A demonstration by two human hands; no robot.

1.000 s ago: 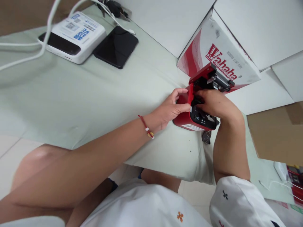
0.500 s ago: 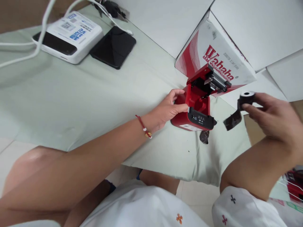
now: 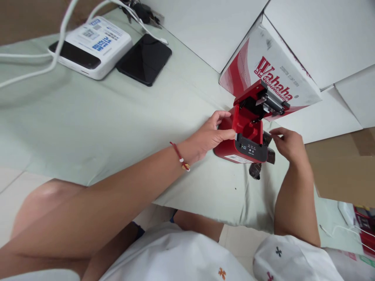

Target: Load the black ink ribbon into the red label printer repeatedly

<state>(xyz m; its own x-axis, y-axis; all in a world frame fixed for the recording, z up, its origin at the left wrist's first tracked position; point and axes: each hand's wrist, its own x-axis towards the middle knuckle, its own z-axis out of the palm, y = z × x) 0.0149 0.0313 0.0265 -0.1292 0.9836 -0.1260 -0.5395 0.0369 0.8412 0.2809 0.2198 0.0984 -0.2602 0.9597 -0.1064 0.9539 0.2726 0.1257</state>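
Glossy black phone (image 3: 144, 59), smooth red plastic printer (image 3: 227, 144)

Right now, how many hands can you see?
2. The left hand grips the side of the open red printer. The right hand is across from it, with fingertips at a dark strip beside the printer.

I see the left hand (image 3: 211, 136) gripping the open printer (image 3: 225, 148) on the worktop (image 3: 187, 93), the right hand (image 3: 289, 144) at the dark strip (image 3: 271, 157) just beside it.
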